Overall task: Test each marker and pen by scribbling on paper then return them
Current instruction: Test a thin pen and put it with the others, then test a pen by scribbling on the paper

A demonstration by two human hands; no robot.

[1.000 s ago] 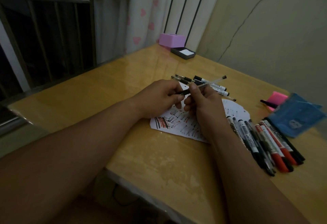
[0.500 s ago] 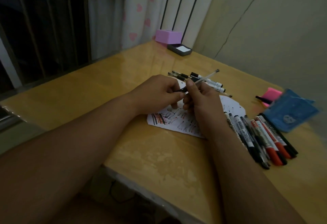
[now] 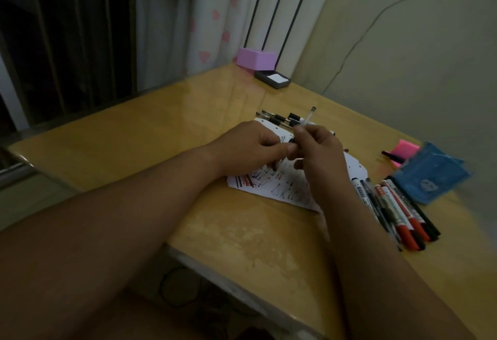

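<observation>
My right hand [image 3: 320, 157] grips a clear-barrelled pen [image 3: 308, 118] whose back end points up and away from me. My left hand [image 3: 248, 146] pinches the pen's dark front end, probably its cap, right against the right hand's fingers. Both hands hover over a white sheet of paper [image 3: 271, 183] covered in red and black scribbles. A row of red and black markers [image 3: 398, 210] lies to the right of the paper. A few more pens [image 3: 279, 118] lie just beyond the hands.
On the yellow wooden table [image 3: 242, 232], a blue pouch [image 3: 433, 175] and a pink sticky-note pad [image 3: 407, 148] with a dark pen on it sit at the right. A pink box [image 3: 256, 57] and dark tray [image 3: 273, 79] stand at the far corner. The table's near edge runs diagonally below my forearms.
The pen in my right hand has tilted from nearly flat to steeply upright, its back end swinging up. My left hand stays pinched at its front end.
</observation>
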